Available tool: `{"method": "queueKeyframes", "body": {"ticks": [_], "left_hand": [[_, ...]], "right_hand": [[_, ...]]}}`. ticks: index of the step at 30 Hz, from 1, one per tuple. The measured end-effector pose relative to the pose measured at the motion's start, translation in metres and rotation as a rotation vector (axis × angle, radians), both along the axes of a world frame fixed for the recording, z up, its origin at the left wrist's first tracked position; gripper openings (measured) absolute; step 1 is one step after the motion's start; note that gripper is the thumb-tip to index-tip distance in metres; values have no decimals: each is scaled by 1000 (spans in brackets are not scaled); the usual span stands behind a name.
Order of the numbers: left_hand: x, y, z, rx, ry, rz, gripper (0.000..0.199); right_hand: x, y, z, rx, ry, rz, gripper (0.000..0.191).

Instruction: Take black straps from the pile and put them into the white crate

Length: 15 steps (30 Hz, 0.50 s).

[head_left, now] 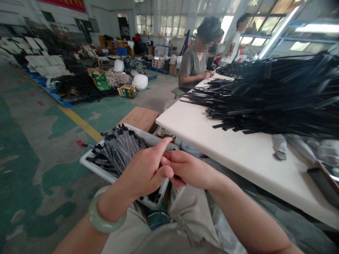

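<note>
Sat beside a white tabletop (212, 141), with a white plastic tray (106, 165) balanced on the lap over beige trousers (190, 215), probably to keep the load within reach of both hands. Gray strips (119, 151) with black tips, in the tray, laid roughly side by side, likely so that single pieces could be picked out easily. Raised the left hand (143, 169), jade bangle (106, 217) on the wrist, just above the tray's near edge. Left fingers (164, 144) partly curled, index pointing up, no clear grip. Brought the right hand (188, 169) in against it, right fingers (180, 157) curled and bent inward. Small dark bit barely visible between the hands, too hidden to tell whether pinched. Behind the tray, a cardboard box (140, 118). On the tabletop, a big heap of black strips (265, 95), spread across the far side, apparently set there for bulk storage within reach. Farther along the tabletop, a seated co-worker (194, 67), both hands (206, 75) together over the edge. Beyond, on a green-painted floor (39, 169), white sacks (140, 82) and piles of materials on blue pallets (45, 84).
</note>
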State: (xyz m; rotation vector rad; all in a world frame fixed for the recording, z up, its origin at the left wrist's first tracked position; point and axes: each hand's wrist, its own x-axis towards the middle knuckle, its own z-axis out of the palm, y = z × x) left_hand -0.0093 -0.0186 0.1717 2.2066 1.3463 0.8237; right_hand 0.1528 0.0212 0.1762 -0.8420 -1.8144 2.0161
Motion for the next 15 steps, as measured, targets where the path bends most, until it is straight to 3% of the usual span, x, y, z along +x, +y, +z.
{"method": "queueKeyframes", "body": {"ticks": [4, 7, 9, 11, 15], "left_hand": [[-14, -3, -7, 66, -130, 33, 99], [-49, -10, -31, 181, -262, 264, 91], [-77, -19, -59, 283, -380, 572, 92], [-99, -32, -94, 226, -408, 868, 80], [-103, -81, -172, 17, -282, 922, 51]], "right_hand": [[-7, 8, -8, 2, 24, 77, 34], [-37, 25, -21, 61, 10, 19, 33], [-72, 44, -26, 159, 18, -78, 35], [-111, 67, -20, 259, 76, -156, 37], [-167, 102, 20, 414, 310, -278, 35]]}}
